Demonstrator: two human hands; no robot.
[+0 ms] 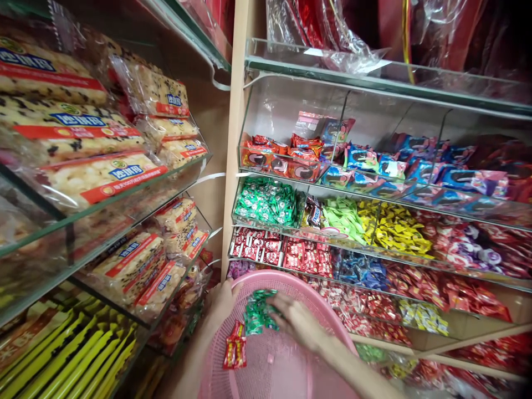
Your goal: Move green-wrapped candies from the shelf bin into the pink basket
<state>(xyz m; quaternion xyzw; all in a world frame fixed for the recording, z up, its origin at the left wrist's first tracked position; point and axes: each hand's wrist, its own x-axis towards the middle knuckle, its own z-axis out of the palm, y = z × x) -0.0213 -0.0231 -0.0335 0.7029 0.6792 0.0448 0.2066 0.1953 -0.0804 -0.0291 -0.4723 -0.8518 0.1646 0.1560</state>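
Observation:
A pink perforated plastic basket (286, 280) is in front of me at the lower middle. My left hand (223, 299) is closed on its left rim. My right hand (293, 316) is inside the basket, beside and partly over a heap of green-wrapped candies (255, 313). Its fingers look apart and loosely bent, though motion blurs them. Left of that heap, a few red-and-yellow packets (235, 349) lie on the basket's inner wall.
Glass shelves ahead hold green-wrapped candies (266, 199), yellow-wrapped candies (390, 227), red packets (305, 257) and blue packets (419, 166). Close on the left, a glass shelf edge (124, 213) carries wrapped puffed-rice bars (78, 124). A wooden post (235, 111) stands between the shelf units.

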